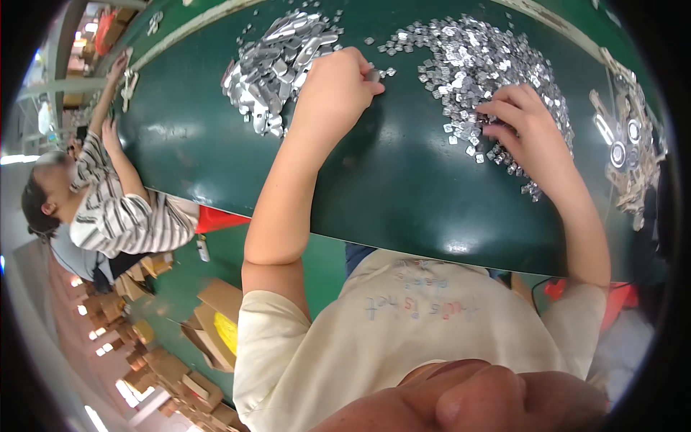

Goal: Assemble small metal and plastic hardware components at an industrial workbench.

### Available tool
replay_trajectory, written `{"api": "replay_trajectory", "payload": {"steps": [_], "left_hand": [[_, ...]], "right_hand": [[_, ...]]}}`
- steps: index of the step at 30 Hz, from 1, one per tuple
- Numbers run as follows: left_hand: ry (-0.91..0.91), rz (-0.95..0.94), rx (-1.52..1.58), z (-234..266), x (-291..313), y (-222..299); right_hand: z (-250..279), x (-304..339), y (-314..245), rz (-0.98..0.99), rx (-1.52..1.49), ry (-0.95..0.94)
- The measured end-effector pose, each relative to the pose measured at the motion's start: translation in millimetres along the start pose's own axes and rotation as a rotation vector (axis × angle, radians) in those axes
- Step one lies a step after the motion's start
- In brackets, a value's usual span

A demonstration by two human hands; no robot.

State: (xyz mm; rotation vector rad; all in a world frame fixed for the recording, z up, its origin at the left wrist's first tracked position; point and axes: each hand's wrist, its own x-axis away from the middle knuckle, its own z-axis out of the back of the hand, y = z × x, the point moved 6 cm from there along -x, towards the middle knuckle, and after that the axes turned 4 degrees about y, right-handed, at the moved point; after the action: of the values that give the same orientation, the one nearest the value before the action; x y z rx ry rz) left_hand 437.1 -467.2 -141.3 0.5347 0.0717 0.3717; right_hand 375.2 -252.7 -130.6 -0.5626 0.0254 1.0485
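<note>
My left hand is raised at the right edge of a heap of long, rounded silvery metal pieces. Its fingers are pinched round a small grey metal piece, only partly visible. A few tiny square pieces lie just beyond those fingertips. On the other side, my right hand reaches over the lower part of a wide pile of small square metal pieces. Its fingers are bent but apart, with thumb and forefinger separated above the pile; nothing shows between them.
Both heaps lie on a dark green tabletop. Long metal parts with round rings are piled at the far right. On the left, a co-worker in a striped top leans at the same table. Cardboard boxes stand on the floor.
</note>
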Motion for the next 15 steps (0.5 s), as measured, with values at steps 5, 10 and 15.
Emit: {"api": "replay_trajectory", "payload": {"steps": [5,10,15], "left_hand": [[-0.133,-0.270,0.428,-6.7,-6.9,55.3],[-0.338,-0.082,0.811,-32.5,13.3,85.1],[-0.250,-0.013,1.036,-33.0,34.0,81.6]], "right_hand": [[19.1,0.4,15.9,0.146,0.138,0.262],[24.1,4.7,42.5,-0.167,-0.303,0.214],[27.8,0.5,26.0,-0.360,-0.936,0.027]]}}
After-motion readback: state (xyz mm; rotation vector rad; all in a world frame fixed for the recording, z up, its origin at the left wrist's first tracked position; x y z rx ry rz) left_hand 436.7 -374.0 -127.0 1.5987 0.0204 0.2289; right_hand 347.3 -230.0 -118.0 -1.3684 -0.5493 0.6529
